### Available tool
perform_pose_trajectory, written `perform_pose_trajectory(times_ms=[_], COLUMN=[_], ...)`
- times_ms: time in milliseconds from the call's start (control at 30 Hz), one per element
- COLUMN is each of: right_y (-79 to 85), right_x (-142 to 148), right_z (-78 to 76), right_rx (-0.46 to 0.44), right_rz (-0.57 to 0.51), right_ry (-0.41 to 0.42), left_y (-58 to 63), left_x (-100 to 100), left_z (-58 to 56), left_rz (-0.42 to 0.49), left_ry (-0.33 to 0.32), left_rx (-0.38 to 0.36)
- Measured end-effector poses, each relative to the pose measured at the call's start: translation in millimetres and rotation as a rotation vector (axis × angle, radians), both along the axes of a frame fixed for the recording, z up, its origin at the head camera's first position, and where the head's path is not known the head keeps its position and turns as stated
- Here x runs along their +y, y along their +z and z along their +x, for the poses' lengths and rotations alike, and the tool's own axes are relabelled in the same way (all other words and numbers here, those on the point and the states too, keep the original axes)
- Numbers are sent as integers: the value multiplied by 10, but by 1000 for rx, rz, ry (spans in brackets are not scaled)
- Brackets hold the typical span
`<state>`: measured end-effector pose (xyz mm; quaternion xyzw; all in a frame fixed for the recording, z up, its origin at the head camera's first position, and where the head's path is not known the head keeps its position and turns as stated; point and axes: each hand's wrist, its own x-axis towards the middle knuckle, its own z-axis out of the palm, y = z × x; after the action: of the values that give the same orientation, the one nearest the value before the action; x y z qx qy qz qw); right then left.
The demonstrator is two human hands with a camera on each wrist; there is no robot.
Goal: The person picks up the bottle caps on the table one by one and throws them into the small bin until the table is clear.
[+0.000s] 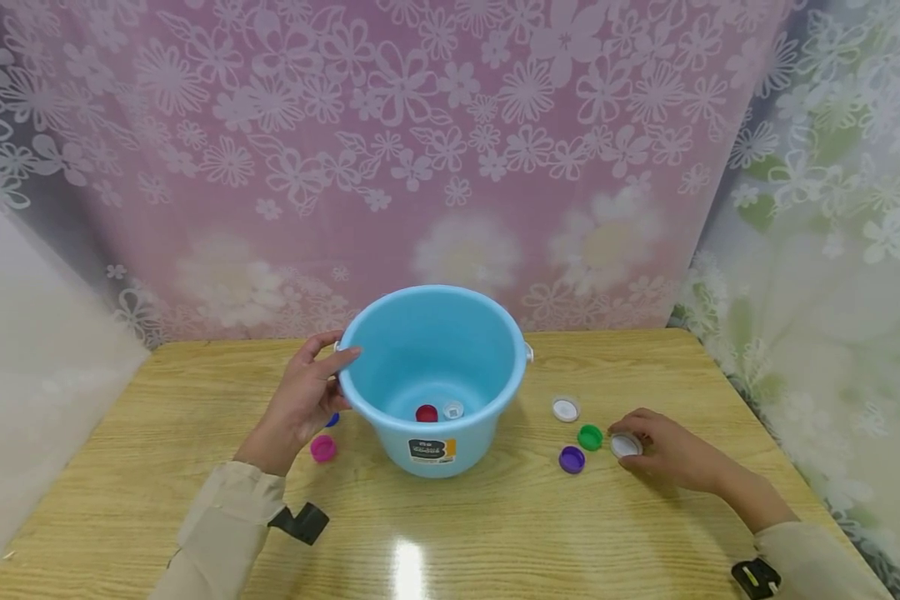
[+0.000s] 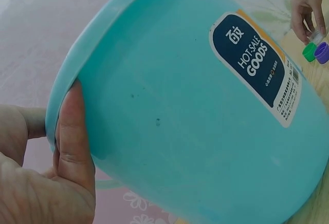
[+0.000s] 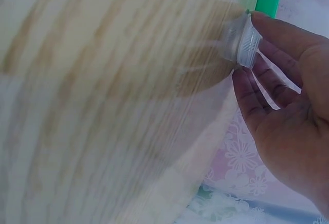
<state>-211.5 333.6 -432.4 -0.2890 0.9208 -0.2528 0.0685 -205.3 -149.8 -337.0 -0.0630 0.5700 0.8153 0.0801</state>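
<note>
My left hand (image 1: 303, 400) grips the rim of a light blue bucket (image 1: 433, 450) at its left side, with fingers on either side of the rim in the left wrist view. A red cap (image 1: 426, 413) and a clear cap (image 1: 453, 410) lie on the bucket's floor. Over on the right, my right hand (image 1: 671, 450) pinches a clear whitish bottle cap (image 3: 249, 47) at its edges, low on the table. Close by it are a green cap (image 1: 590, 437), a purple cap (image 1: 572, 459) and another white cap (image 1: 566, 409).
Left of the bucket lie a pink cap (image 1: 323, 448) and a blue cap (image 1: 333, 419), the latter partly hidden by my left hand. All stand on a wood-grain table (image 1: 495, 533). A pink flowered curtain (image 1: 390, 167) hangs behind it.
</note>
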Motion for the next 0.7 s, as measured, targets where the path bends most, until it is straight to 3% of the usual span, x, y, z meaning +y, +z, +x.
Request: perform_pose_trajectory(times_ms=[267,533,700], right_y=[42,135,273], right_x=[1,22,76], right_z=[21,-45,-60], right_rx=[-21,-71,0], right_rz=[-4,31,-21], right_ry=[18,-32,-43], left_y=[-2,-2,-4], left_x=[25,28,41], left_z=[-4,2,-1], left_rz=[-14,-25,-26], left_ry=[8,12,9], left_rx=[-14,-10,-1])
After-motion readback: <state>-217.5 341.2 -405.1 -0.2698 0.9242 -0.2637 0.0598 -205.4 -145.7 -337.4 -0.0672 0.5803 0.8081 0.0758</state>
